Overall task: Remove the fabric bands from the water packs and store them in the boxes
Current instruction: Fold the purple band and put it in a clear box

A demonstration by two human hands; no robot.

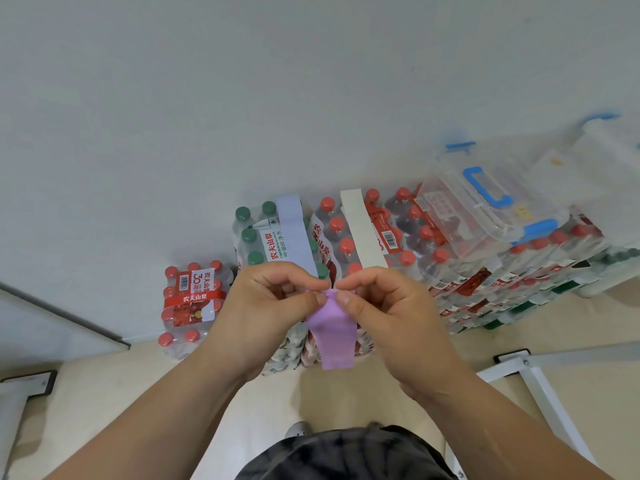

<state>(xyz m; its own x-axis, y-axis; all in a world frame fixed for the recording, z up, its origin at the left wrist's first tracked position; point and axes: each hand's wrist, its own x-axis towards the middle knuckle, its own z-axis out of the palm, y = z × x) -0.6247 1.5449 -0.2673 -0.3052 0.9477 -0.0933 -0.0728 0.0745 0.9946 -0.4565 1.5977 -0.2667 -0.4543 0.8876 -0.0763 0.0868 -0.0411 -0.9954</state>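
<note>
Water packs (273, 237) stacked on beige floor (346, 396), white wall (242, 98)

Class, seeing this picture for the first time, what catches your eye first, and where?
At the centre, the left hand and right hand pinch the top of a purple fabric band. Behind them, a pale blue fabric band and a cream fabric band run over water packs. To the right, a clear plastic box with blue handle sits on stacked packs.

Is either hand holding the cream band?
No: the left hand and right hand both pinch the purple band, while the cream band lies across a red-capped water pack.
</note>
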